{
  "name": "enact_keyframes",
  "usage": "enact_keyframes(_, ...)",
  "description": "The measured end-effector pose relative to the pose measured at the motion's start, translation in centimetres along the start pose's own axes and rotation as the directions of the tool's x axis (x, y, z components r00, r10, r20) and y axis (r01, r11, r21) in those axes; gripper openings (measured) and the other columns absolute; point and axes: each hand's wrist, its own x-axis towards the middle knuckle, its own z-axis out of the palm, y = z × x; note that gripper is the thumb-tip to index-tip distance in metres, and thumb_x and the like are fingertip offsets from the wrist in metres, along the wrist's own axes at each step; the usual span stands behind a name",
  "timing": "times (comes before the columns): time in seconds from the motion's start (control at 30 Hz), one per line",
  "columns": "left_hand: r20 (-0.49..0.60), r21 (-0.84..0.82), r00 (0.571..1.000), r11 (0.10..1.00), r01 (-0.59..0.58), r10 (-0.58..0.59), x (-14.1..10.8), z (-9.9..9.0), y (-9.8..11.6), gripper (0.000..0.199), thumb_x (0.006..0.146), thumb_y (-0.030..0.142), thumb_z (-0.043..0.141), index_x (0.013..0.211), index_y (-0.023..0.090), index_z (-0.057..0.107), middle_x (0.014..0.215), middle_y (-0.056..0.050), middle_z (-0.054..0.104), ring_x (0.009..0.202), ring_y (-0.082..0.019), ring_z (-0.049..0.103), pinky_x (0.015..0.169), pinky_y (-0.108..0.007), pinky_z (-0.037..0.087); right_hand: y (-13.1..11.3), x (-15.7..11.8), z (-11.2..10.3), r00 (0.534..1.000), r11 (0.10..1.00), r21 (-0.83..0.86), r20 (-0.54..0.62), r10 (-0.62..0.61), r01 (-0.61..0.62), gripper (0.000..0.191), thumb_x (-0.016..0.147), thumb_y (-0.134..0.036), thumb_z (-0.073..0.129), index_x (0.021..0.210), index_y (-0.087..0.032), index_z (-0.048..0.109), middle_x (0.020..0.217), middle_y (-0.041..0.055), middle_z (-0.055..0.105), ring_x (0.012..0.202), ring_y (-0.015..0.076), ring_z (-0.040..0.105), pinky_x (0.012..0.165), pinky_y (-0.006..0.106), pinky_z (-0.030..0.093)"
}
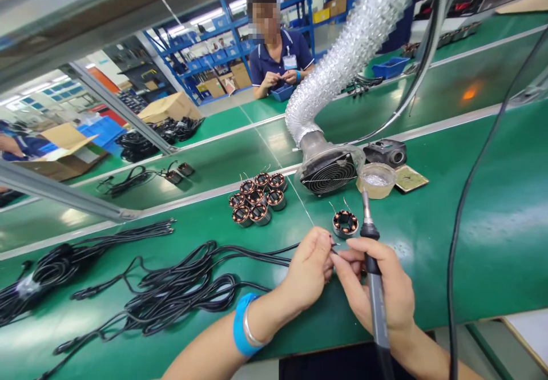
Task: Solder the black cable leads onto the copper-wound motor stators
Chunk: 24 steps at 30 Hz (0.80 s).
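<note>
Soldering iron (377,297), right hand (397,291) (cables (173,278), left hand (307,271))

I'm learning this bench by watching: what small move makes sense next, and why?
I'd probably straighten the cable end before using the soldering iron: the left hand and right hand meet at that end, while the iron, held in the right hand, points its tip away from it.

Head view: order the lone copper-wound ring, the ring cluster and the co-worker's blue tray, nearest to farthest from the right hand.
1. Lone copper-wound ring, just beyond the right hand.
2. Ring cluster, to its left.
3. Blue tray, ahead-left, on the far side.
</note>
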Motion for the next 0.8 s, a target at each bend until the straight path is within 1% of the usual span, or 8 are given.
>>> enact_keyframes(0.07, 0.035, 0.239, 0.999, 0.971, -0.019, 0.011, 0.0, -0.7, 0.6, 0.043, 0.093, 0.063, 0.047, 0.083, 0.021, 0.042, 0.061, 0.007, 0.036, 0.052, -0.01, 0.031, 0.049, -0.022, 0.029, 0.2, 0.5, -0.5, 0.993, 0.995, -0.032, 0.066, -0.097, 0.1, 0.026, 0.088, -0.016, 0.067, 0.112, -0.02, 0.058, 0.084, 0.0, 0.068, 0.062, 0.0111, 0.063, 0.061, 0.023, 0.055)
enact_keyframes(0.17, 0.097, 0.594, 0.992, 0.796, -0.119, 0.077, -0.1, -1.3, 1.4, 0.028, 0.099, 0.041, 0.041, 0.083, 0.019, 0.048, 0.077, -0.001, 0.052, 0.071, -0.015, 0.046, 0.067, -0.028, 0.039, 0.5, 2.1, -1.2, 0.955, 0.967, -0.045, 0.174, -0.239, 0.25, 0.029, 0.087, -0.016, 0.068, 0.114, -0.017, 0.057, 0.087, 0.0026, 0.066, 0.068, 0.0144, 0.06, 0.063, 0.028, 0.053)
enact_keyframes(0.27, 0.16, 0.695, 0.985, 0.701, -0.159, 0.065, -0.3, -1.1, 2.0, 0.019, 0.098, 0.027, 0.038, 0.088, 0.018, 0.052, 0.092, -0.006, 0.061, 0.086, -0.019, 0.054, 0.08, -0.033, 0.042, 0.7, 3.7, -1.5, 0.885, 0.936, 0.008, 0.322, -0.335, 0.352, 0.025, 0.091, -0.011, 0.061, 0.115, -0.017, 0.058, 0.086, 0.0032, 0.066, 0.071, 0.016, 0.056, 0.064, 0.029, 0.05)
enact_keyframes(0.37, 0.179, 0.73, 0.984, 0.668, -0.144, 0.016, -0.5, -0.9, 2.7, 0.021, 0.1, 0.031, 0.035, 0.091, 0.019, 0.051, 0.091, -0.005, 0.061, 0.083, -0.019, 0.055, 0.077, -0.033, 0.042, 1.2, 4.8, -1.9, 0.834, 0.94, 0.023, 0.453, -0.314, 0.341, 0.022, 0.094, -0.008, 0.052, 0.111, -0.019, 0.059, 0.088, 0.003, 0.067, 0.073, 0.0161, 0.058, 0.067, 0.03, 0.051)
enact_keyframes(0.47, 0.187, 0.786, 0.982, 0.601, -0.144, -0.009, -0.6, -1.1, 3.4, 0.018, 0.099, 0.034, 0.04, 0.089, 0.021, 0.047, 0.083, -0.001, 0.057, 0.075, -0.017, 0.05, 0.07, -0.031, 0.038, 2.0, 5.4, -2.6, 0.868, 0.982, 0.022, 0.464, -0.178, 0.189, 0.023, 0.092, -0.009, 0.054, 0.113, -0.021, 0.058, 0.087, 0.0004, 0.067, 0.073, 0.0131, 0.063, 0.068, 0.025, 0.053)
enact_keyframes(0.53, 0.2, 0.771, 0.98, 0.62, -0.146, -0.019, -0.4, -1.5, 3.4, 0.018, 0.098, 0.032, 0.042, 0.085, 0.021, 0.045, 0.079, 0.001, 0.055, 0.073, -0.015, 0.048, 0.068, -0.03, 0.037, 2.7, 5.5, -3.1, 0.869, 0.994, 0.078, 0.485, -0.103, 0.075, 0.026, 0.091, -0.011, 0.058, 0.114, -0.023, 0.058, 0.084, -0.0022, 0.068, 0.07, 0.0105, 0.065, 0.067, 0.02, 0.053)
enact_keyframes(0.63, 0.21, 0.613, 0.977, 0.783, -0.104, -0.035, 0.1, -1.9, 2.7, 0.024, 0.098, 0.038, 0.043, 0.083, 0.02, 0.046, 0.074, 0.002, 0.053, 0.069, -0.012, 0.047, 0.067, -0.026, 0.038, 3.6, 5.2, -3.5, 0.849, 0.988, 0.157, 0.522, -0.074, -0.01, 0.028, 0.089, -0.012, 0.062, 0.114, -0.025, 0.059, 0.088, -0.0034, 0.071, 0.071, 0.009, 0.069, 0.069, 0.017, 0.055)
enact_keyframes(0.8, 0.234, 0.205, 0.943, 0.961, 0.188, -0.235, 0.8, -1.7, 1.4, 0.044, 0.085, 0.062, 0.058, 0.081, 0.021, 0.041, 0.058, 0.01, 0.041, 0.042, -0.005, 0.023, 0.041, -0.02, 0.017, 4.2, 4.5, -3.4, 0.895, 0.984, 0.141, 0.418, -0.158, 0.108, 0.024, 0.087, -0.012, 0.068, 0.107, -0.026, 0.067, 0.092, -0.0014, 0.073, 0.077, 0.0108, 0.07, 0.072, 0.02, 0.057)
